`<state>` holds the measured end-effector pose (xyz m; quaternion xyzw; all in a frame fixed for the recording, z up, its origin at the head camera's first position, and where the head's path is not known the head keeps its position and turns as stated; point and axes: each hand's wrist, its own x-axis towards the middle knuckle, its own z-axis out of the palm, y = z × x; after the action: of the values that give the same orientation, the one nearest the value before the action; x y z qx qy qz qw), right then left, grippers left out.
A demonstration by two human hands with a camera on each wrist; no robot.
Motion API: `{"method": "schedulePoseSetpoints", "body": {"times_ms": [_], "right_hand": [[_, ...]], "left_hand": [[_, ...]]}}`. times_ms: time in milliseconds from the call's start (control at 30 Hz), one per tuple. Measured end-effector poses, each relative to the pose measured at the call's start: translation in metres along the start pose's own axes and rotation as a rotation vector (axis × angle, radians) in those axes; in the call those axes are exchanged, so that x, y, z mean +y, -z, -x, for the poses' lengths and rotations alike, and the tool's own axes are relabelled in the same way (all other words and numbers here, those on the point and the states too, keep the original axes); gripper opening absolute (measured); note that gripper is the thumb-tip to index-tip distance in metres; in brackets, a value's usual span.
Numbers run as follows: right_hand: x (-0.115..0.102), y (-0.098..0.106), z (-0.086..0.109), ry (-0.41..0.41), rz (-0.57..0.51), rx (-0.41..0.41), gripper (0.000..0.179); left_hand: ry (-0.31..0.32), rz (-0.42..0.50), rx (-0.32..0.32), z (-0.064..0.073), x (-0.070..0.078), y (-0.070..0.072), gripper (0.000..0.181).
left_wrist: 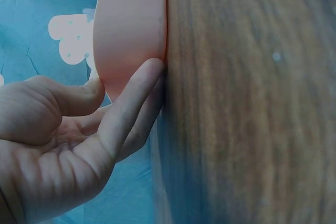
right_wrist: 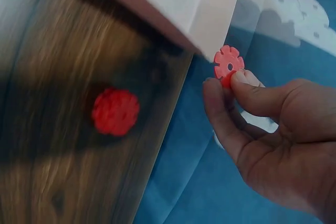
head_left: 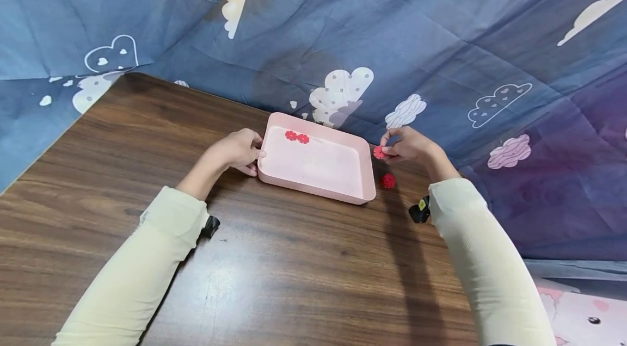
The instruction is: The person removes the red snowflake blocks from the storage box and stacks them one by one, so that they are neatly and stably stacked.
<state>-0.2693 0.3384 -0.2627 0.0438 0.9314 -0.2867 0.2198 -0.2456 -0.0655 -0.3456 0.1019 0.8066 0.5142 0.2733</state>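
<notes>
A shallow pink tray (head_left: pixel 313 191) lies on the wooden table. My left hand (head_left: pixel 240 151) holds its left end, the thumb at the rim and the fingers along the outer wall; the left wrist view shows this hand (left_wrist: pixel 79 135) from the side. Between the thumb and fingertips of my right hand (head_left: pixel 409 146) is a red notched disc (right_wrist: pixel 229 61) with a hole in its middle, just beyond the tray's right wall. Two similar red discs (head_left: pixel 297 137) lie side by side in the tray near its back wall. A red disc stack (head_left: pixel 388 180) sits on the table right of the tray.
The brown wooden table (head_left: pixel 294 259) runs up to a blue cloth (head_left: pixel 274 52) printed with clouds, close behind the tray. At the lower right, beyond the table, is a pink and white printed object (head_left: pixel 588 313).
</notes>
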Motion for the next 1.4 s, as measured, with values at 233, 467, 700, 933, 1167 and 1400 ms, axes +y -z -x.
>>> {"method": "schedulePoseSetpoints", "body": {"times_ms": [233, 467, 700, 933, 1167, 1400], "right_hand": [[0.030, 0.008, 0.010, -0.073, -0.027, -0.049, 0.015], [0.056, 0.005, 0.012, -0.098, -0.095, -0.117, 0.017], [0.066, 0.001, 0.011, -0.103, -0.094, -0.145, 0.022], [0.066, -0.002, 0.011, -0.115, -0.092, -0.127, 0.025], [0.060, 0.000, 0.012, -0.095, -0.106, -0.113, 0.024], [0.045, -0.003, 0.008, -0.086, -0.082, -0.091, 0.028]], "left_hand": [[0.000, 0.007, -0.010, 0.000, 0.000, 0.000, 0.044], [0.001, 0.016, -0.016, 0.000, 0.001, 0.000, 0.045], [0.007, 0.024, -0.019, -0.001, 0.000, 0.000, 0.047], [0.006, 0.024, -0.017, -0.002, -0.001, 0.001, 0.046], [0.002, 0.037, -0.020, 0.000, -0.001, 0.002, 0.046], [0.009, 0.019, -0.013, -0.001, 0.000, 0.001, 0.045]]}}
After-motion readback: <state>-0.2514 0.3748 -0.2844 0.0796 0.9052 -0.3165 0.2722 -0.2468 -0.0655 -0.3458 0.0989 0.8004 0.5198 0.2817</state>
